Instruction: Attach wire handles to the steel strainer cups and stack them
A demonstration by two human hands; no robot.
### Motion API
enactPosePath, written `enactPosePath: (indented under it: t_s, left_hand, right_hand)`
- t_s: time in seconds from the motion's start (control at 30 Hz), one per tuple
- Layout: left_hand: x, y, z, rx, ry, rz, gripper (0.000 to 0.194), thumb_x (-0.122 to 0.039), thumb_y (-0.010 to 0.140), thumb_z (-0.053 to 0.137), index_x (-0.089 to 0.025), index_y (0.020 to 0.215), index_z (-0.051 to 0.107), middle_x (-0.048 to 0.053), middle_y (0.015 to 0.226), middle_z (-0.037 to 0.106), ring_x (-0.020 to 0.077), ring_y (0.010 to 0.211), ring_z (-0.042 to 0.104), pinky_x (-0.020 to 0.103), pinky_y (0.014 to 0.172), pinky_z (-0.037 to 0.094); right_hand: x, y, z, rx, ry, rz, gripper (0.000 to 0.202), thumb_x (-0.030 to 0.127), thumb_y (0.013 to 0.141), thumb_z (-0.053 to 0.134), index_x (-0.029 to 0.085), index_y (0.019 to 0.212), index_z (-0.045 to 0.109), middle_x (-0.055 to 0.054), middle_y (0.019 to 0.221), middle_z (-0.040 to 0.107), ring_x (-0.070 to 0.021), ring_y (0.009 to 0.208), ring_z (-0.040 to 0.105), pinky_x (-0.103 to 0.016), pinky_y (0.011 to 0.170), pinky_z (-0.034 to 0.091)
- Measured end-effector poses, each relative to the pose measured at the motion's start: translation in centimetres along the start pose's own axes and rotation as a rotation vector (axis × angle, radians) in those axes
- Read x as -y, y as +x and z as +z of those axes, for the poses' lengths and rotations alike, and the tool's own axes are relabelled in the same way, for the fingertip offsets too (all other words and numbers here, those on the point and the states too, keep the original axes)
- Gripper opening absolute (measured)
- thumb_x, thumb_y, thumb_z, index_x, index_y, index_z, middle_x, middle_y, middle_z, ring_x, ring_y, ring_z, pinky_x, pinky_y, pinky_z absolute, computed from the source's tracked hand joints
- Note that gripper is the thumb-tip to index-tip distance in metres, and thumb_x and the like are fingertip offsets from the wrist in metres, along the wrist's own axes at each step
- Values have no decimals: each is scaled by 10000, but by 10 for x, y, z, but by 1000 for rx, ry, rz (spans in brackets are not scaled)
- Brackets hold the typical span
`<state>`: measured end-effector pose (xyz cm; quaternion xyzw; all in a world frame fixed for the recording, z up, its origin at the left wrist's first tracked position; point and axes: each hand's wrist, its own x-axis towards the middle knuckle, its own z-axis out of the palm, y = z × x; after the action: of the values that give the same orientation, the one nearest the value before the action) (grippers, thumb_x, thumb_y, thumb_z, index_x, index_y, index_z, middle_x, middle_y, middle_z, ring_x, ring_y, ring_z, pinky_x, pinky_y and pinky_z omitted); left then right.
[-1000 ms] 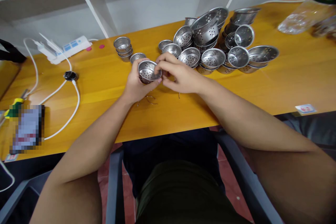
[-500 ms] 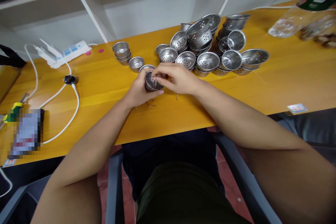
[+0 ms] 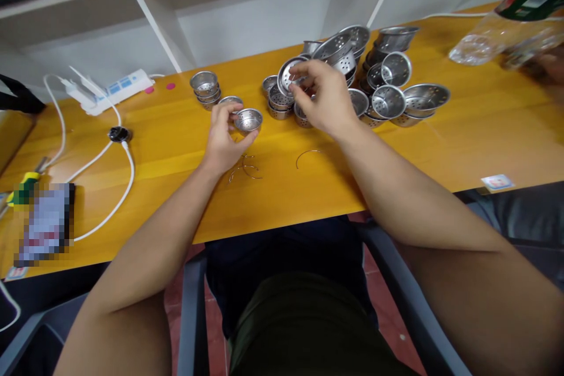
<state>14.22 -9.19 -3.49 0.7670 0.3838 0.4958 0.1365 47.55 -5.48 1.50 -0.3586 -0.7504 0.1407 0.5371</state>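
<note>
My right hand (image 3: 325, 97) pinches a small perforated metal cup (image 3: 285, 77) at the front of the pile, its mouth tilted toward me. Over on the left, my left hand (image 3: 224, 140) has its thumb and fingers apart around another perforated cup (image 3: 249, 121); whether they touch it I cannot tell. Just behind that hand is one more small cup (image 3: 231, 100), partly hidden by the fingers. Several thin curved wires (image 3: 245, 169) lie on the table below my left hand. A single bent wire (image 3: 307, 153) lies farther right.
Several stacked perforated cups (image 3: 426, 97) fill the back right of the yellow table (image 3: 282, 200). A short cup stack (image 3: 205, 85) stands at back left. Beyond it are a power strip (image 3: 115, 91), white cables and a screwdriver (image 3: 24, 188). A plastic bottle (image 3: 478, 41) lies far right.
My right hand has moved right and back to the pile with a cup. My left hand has let go of that cup and spread its fingers beside another. The wires have come into clearer view.
</note>
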Motion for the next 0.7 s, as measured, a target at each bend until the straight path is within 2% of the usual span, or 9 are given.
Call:
enactPosePath:
  t_s: [0.17, 0.3, 0.4, 0.5, 0.53, 0.57, 0.63, 0.7]
  left_hand:
    - [7, 3, -4, -5, -7, -20, 836, -699, 932, 1127, -308, 1552, 726, 185, 1677, 701, 412, 1464, 777, 625, 1228, 735]
    - [19, 5, -5, 45, 28, -19, 827, -717, 916, 1149, -313, 1527, 765, 172, 1708, 723, 482, 1654, 679, 768, 1428, 598]
    - [25, 3, -5, 105, 63, -48, 684, -653, 898, 1183, -298, 1373, 843, 137, 1722, 736, 497, 1637, 668, 851, 1454, 530]
    - [18, 3, -7, 156, 106, -106, 437, -422, 881, 1186, -260, 1154, 886, 149, 1701, 742, 506, 1606, 671, 842, 1436, 553]
    - [12, 3, -8, 169, 126, -131, 368, -350, 885, 1165, -256, 1099, 881, 149, 1686, 748, 497, 1603, 673, 813, 1436, 567]
    - [4, 3, -10, 182, 147, -155, 321, -296, 893, 1142, -255, 1052, 867, 145, 1668, 755, 480, 1599, 679, 777, 1439, 580]
    - [-12, 4, -13, 217, 182, -200, 291, -239, 919, 1105, -247, 986, 822, 138, 1651, 758, 446, 1600, 696, 709, 1449, 590]
    - [-24, 3, -16, 261, 187, -227, 314, -223, 931, 1092, -234, 962, 779, 151, 1658, 744, 434, 1616, 708, 671, 1452, 593]
  right_hand:
    - [-13, -1, 3, 7, -24, -28, 476, 726, 1186, 848, 334, 1454, 870, -172, 1403, 906, -381, 1076, 824, -631, 1144, 735]
    - [-18, -1, 6, 20, -41, -79, 484, 744, 1188, 836, 355, 1477, 843, -164, 1389, 880, -391, 1133, 823, -616, 1097, 747]
    - [-2, 1, 3, 1, -70, -85, 459, 722, 1170, 874, 348, 1436, 858, -165, 1388, 863, -398, 1168, 824, -591, 1054, 752]
    - [37, 6, -18, 8, -71, -37, 345, 662, 1166, 900, 334, 1273, 890, -150, 1283, 875, -375, 1122, 808, -541, 971, 730]
    - [52, 8, -29, 57, -59, -2, 306, 621, 1172, 895, 317, 1208, 889, -142, 1199, 875, -351, 1068, 794, -514, 928, 706]
    - [66, 10, -40, 185, -40, 65, 267, 556, 1177, 884, 290, 1189, 887, -129, 1122, 871, -314, 990, 776, -485, 892, 673]
    - [88, 12, -61, 521, 11, 200, 198, 407, 1142, 855, 239, 1242, 883, -104, 1085, 883, -271, 933, 780, -446, 864, 621]
    - [95, 13, -72, 875, -39, 315, 198, 320, 1067, 860, 209, 1228, 888, -89, 1091, 913, -259, 918, 809, -419, 851, 612]
